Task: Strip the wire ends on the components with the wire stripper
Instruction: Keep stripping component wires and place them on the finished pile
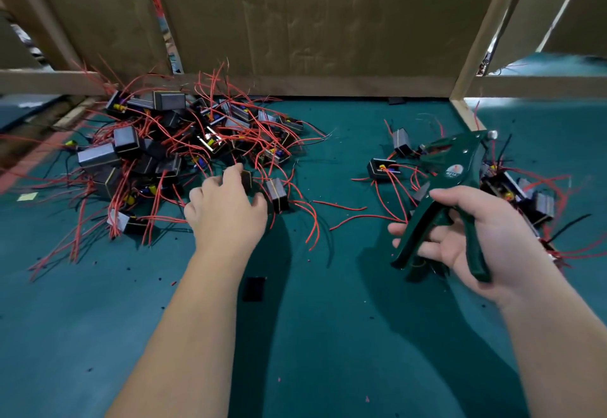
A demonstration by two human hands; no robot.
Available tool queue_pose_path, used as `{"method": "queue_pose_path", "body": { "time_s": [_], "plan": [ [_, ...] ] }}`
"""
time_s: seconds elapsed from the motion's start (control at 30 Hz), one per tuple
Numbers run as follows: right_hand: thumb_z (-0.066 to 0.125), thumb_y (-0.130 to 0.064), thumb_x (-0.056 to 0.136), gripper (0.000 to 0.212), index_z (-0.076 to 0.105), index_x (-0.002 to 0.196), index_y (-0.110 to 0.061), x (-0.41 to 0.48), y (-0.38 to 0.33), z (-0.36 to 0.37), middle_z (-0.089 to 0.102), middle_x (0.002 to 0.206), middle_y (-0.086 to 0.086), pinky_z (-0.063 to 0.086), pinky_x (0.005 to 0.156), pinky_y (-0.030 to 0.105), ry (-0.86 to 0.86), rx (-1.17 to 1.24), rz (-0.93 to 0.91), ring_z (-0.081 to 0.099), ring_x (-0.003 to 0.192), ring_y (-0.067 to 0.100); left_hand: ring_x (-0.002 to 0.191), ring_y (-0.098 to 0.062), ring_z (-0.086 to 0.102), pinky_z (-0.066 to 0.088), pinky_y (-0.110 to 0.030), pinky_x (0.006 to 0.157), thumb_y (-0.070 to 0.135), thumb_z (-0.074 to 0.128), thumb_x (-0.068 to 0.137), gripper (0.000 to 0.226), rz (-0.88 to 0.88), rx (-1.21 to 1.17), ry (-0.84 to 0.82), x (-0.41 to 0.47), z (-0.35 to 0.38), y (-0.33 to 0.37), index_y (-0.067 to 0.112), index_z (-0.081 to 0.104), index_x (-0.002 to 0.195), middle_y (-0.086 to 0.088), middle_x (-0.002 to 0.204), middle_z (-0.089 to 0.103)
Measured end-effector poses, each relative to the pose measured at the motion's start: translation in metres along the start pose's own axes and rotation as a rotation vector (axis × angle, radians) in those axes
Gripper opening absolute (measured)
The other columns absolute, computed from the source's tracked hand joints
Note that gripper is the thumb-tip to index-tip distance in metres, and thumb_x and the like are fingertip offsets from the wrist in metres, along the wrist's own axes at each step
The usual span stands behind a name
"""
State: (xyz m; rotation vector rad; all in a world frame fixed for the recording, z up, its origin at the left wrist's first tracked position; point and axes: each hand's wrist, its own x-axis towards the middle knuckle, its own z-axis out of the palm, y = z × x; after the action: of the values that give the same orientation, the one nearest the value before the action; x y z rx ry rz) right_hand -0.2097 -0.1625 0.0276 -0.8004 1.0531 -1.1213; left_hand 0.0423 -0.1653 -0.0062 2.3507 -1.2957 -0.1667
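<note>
A heap of small black box components with red and black wires lies at the left of the green table. My left hand reaches to the heap's near edge, its fingers curled over one black component; a full grip is not plain. Another component stands just right of that hand. My right hand holds the dark green wire stripper by its handles, jaws pointing up and away. Two components lie left of the stripper's head.
A second cluster of components with red wires lies at the right behind the stripper. Cardboard walls and wooden posts close off the back. A small black patch lies on the green mat between my arms.
</note>
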Motion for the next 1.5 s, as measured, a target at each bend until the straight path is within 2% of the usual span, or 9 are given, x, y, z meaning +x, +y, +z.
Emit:
{"method": "queue_pose_path", "body": {
  "time_s": [0.23, 0.4, 0.53, 0.63, 0.73, 0.9, 1.2, 1.43, 1.5],
  "plan": [
    [0.046, -0.005, 0.09, 0.01, 0.04, 0.09, -0.013, -0.014, 0.01, 0.011, 0.04, 0.075, 0.007, 0.053, 0.072, 0.063, -0.032, 0.065, -0.104, 0.066, 0.079, 0.051, 0.111, -0.032, 0.049, 0.027, -0.045, 0.098, 0.04, 0.061, 0.089, 0.031, -0.022, -0.068, 0.152, 0.005, 0.004, -0.007, 0.028, 0.046, 0.113, -0.005, 0.11, 0.061],
    [0.047, -0.003, 0.089, 0.015, 0.043, 0.079, -0.013, -0.017, 0.026, 0.024, 0.051, 0.059, 0.002, 0.052, 0.073, 0.065, -0.019, 0.037, -0.164, 0.066, 0.076, 0.051, 0.111, -0.024, 0.051, 0.025, -0.04, 0.098, 0.045, 0.069, 0.076, 0.058, 0.011, -0.109, 0.225, 0.009, 0.005, -0.005, 0.022, 0.052, 0.126, -0.004, 0.116, 0.055],
    [0.051, -0.008, 0.084, 0.01, 0.048, 0.077, -0.014, -0.018, 0.028, 0.024, 0.052, 0.064, 0.007, 0.051, 0.072, 0.066, -0.035, 0.052, -0.185, 0.065, 0.077, 0.052, 0.082, -0.002, 0.055, 0.037, -0.007, 0.081, 0.027, 0.075, 0.07, 0.042, 0.175, -0.56, 0.298, 0.005, -0.003, 0.002, 0.027, 0.061, 0.11, -0.001, 0.11, 0.047],
    [0.052, -0.012, 0.074, 0.005, 0.054, 0.075, -0.016, -0.018, 0.027, 0.025, 0.053, 0.066, 0.009, 0.054, 0.067, 0.062, -0.045, 0.087, -0.245, 0.065, 0.078, 0.052, 0.085, -0.005, 0.065, 0.048, -0.016, 0.081, 0.006, 0.075, 0.074, 0.042, 0.229, -0.995, 0.243, 0.0, -0.011, 0.009, 0.034, 0.053, 0.097, -0.006, 0.11, 0.058],
    [0.051, -0.012, 0.075, 0.006, 0.052, 0.081, -0.013, -0.017, 0.028, 0.026, 0.054, 0.07, 0.011, 0.054, 0.069, 0.06, -0.061, 0.087, -0.294, 0.064, 0.077, 0.051, 0.081, -0.003, 0.064, 0.048, -0.017, 0.076, -0.008, 0.062, 0.084, 0.035, 0.188, -1.264, 0.135, -0.002, -0.014, 0.017, 0.024, 0.054, 0.098, 0.0, 0.095, 0.064],
    [0.046, -0.013, 0.078, 0.022, 0.066, 0.076, -0.02, -0.017, 0.03, 0.025, 0.067, 0.076, 0.007, 0.055, 0.072, 0.06, -0.165, 0.094, -0.305, 0.064, 0.079, 0.05, 0.08, -0.012, 0.064, 0.051, -0.028, 0.08, 0.006, 0.05, 0.096, 0.014, 0.006, -1.7, -0.027, -0.009, -0.021, 0.031, 0.015, 0.058, 0.088, 0.0, 0.085, 0.066],
    [0.044, -0.013, 0.077, 0.021, 0.055, 0.095, -0.007, -0.018, 0.029, 0.024, 0.066, 0.077, 0.005, 0.054, 0.072, 0.06, -0.193, 0.142, -0.345, 0.063, 0.08, 0.049, 0.093, -0.02, 0.067, 0.055, -0.032, 0.071, 0.002, 0.04, 0.096, 0.022, 0.21, -1.818, -0.325, -0.015, -0.031, 0.028, 0.021, 0.049, 0.09, 0.003, 0.084, 0.069],
    [0.042, -0.011, 0.077, 0.03, 0.067, 0.094, -0.014, -0.022, 0.028, 0.025, 0.071, 0.088, 0.006, 0.054, 0.072, 0.057, -0.347, 0.209, -0.298, 0.065, 0.076, 0.043, 0.061, -0.005, 0.056, 0.047, -0.018, 0.057, 0.002, 0.038, 0.099, 0.028, 0.163, -1.641, -0.471, -0.023, -0.024, 0.038, 0.017, 0.057, 0.112, 0.006, 0.068, 0.061],
    [0.04, -0.011, 0.076, 0.034, 0.067, 0.097, -0.015, -0.023, 0.027, 0.026, 0.071, 0.092, 0.005, 0.054, 0.074, 0.059, -0.36, 0.2, -0.307, 0.065, 0.076, 0.043, 0.057, -0.003, 0.049, 0.043, -0.015, 0.054, 0.0, 0.037, 0.097, 0.033, 0.165, -1.57, -0.46, -0.023, -0.022, 0.038, 0.014, 0.065, 0.105, 0.007, 0.064, 0.055]
  ]
}}
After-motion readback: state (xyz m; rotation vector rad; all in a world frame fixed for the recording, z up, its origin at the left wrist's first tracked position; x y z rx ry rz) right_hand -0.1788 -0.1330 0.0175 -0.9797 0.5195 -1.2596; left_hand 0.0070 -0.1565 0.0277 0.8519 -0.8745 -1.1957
